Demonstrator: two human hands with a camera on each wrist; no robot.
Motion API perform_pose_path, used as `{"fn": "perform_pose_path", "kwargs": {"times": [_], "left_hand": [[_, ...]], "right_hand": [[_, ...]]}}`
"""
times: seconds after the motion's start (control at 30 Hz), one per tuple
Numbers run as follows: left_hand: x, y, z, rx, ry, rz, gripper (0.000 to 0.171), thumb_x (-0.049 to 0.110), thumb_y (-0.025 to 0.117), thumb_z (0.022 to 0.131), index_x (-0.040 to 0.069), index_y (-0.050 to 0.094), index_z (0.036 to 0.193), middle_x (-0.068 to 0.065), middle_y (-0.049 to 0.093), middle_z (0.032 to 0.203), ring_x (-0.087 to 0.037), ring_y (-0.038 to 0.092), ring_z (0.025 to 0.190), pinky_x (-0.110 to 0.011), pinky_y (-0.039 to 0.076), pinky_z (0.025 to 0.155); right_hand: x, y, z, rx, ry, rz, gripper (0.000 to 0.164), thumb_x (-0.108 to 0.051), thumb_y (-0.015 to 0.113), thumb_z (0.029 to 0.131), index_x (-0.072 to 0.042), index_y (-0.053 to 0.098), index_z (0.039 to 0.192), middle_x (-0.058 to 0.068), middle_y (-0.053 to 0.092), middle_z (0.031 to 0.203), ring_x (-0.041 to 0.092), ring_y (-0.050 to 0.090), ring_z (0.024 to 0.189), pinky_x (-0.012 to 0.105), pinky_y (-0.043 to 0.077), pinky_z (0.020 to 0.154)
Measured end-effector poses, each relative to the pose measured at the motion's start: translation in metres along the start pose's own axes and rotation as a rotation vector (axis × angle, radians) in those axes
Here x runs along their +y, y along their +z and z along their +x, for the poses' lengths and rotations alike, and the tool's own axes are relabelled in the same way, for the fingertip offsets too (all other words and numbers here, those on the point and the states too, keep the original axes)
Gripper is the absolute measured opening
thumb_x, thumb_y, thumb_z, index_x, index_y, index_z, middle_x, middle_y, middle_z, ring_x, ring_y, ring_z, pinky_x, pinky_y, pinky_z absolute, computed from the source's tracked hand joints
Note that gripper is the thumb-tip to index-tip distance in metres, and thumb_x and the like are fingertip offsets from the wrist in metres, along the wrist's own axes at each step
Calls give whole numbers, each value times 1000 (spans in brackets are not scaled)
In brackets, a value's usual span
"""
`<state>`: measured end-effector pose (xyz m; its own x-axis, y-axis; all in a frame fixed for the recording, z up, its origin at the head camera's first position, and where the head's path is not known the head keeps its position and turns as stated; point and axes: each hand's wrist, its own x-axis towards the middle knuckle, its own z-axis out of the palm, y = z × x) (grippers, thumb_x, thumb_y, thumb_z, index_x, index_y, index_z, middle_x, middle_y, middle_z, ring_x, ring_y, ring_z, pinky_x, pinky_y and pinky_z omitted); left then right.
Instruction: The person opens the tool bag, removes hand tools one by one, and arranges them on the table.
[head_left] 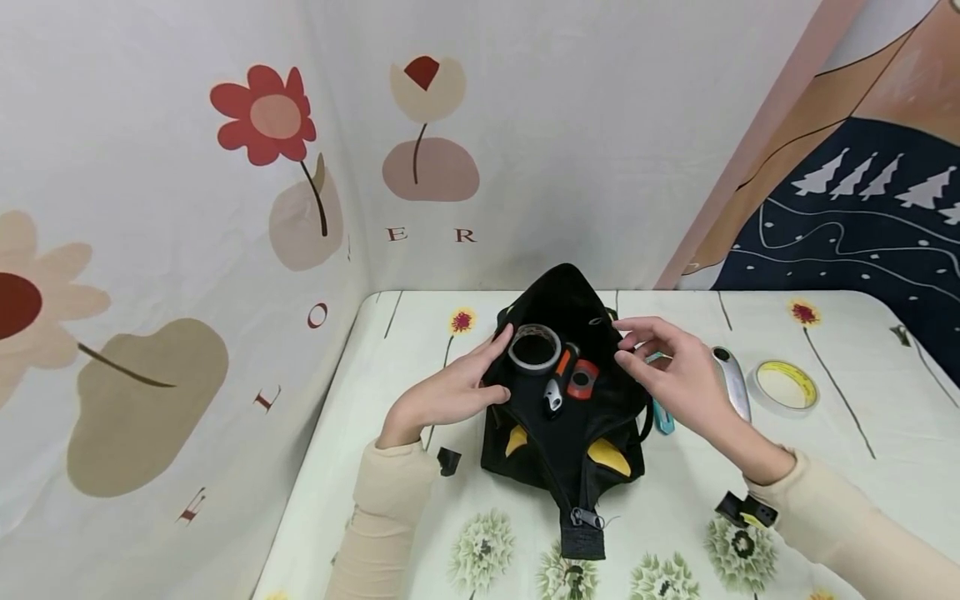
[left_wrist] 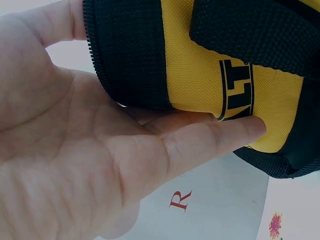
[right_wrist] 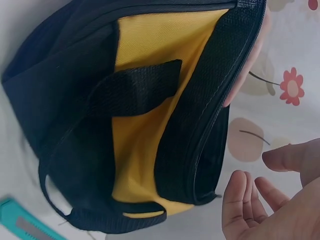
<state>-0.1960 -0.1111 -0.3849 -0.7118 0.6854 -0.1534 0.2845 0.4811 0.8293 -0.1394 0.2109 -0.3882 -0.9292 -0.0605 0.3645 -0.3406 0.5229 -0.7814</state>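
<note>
A black and yellow tool bag (head_left: 532, 454) stands on the table with its zipped mouth wide apart. Inside lie a roll of tape (head_left: 556, 340), an orange and black tool with a silver end (head_left: 556, 390) and a small red item with a dark round centre (head_left: 592, 379). My left hand (head_left: 453, 385) holds the bag's left edge, thumb at the zip and long fingers along the yellow outer side (left_wrist: 190, 60). Beside the right edge of the mouth is my right hand (head_left: 678, 367); in the right wrist view its loosely bent fingers (right_wrist: 234, 200) hold nothing and stand apart from the bag.
Right of the bag lie a teal box cutter (head_left: 663, 419), partly hidden, a grey elongated tool (head_left: 733, 383) and a yellow-lined tape roll (head_left: 810, 396). A patterned cloth wall (head_left: 555, 208) rises behind the table (head_left: 862, 500).
</note>
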Motion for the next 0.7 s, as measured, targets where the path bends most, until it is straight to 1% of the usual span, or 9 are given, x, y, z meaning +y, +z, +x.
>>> {"fn": "perform_pose_path", "kwargs": {"times": [0.2,0.23,0.33,0.37,0.47,0.57,0.6,0.7], "left_hand": [[0,0,0,-1,-1,-1,90,15,57,109,17,1,180,-12,-3,185,-27,10,170,-55,25,131],[0,0,-1,-1,-2,0,90,15,57,109,17,1,180,-12,-3,185,-27,9,171,-55,24,132],[0,0,-1,-1,-6,2,90,15,56,109,17,1,180,-12,-2,185,-27,8,171,-56,23,133],[0,0,-1,-1,-8,3,90,15,56,109,17,1,180,-12,-2,185,-27,10,171,-55,24,132],[0,-1,-1,-1,-11,2,90,15,56,109,17,1,180,-12,-2,185,-27,11,170,-55,25,131],[0,-1,-1,0,-11,0,89,16,56,109,17,2,180,-13,-2,185,-28,10,171,-55,23,132],[0,-1,-1,1,-11,0,89,16,56,109,17,2,180,-13,-2,185,-28,8,171,-56,22,133],[-1,-1,0,1,-11,6,90,16,57,109,17,2,180,-13,-2,185,-28,6,171,-56,20,134]], "right_hand": [[-5,11,9,-69,26,61,37,2,78,100,-1,74,137,16,74,110,3,66,89,16,55,77],[-6,13,11,-79,30,64,37,2,78,101,-1,74,138,16,74,110,4,67,89,16,55,78],[-6,19,15,-100,34,52,38,1,78,101,-2,73,139,17,74,110,6,68,90,17,55,80],[-6,21,17,-107,35,47,38,1,78,101,-2,72,139,16,74,110,7,68,90,18,55,80],[-7,27,22,-125,38,35,39,0,78,101,-1,72,140,15,75,110,14,71,90,22,56,80],[-6,34,26,-146,45,14,40,-1,79,101,-2,71,141,15,75,111,21,72,92,26,57,79],[-6,36,28,-155,46,4,41,-2,79,101,-2,71,141,15,75,112,24,73,93,27,57,79],[-3,45,32,-175,46,-30,42,-3,80,100,-2,71,141,14,75,112,27,73,95,29,57,78]]}}
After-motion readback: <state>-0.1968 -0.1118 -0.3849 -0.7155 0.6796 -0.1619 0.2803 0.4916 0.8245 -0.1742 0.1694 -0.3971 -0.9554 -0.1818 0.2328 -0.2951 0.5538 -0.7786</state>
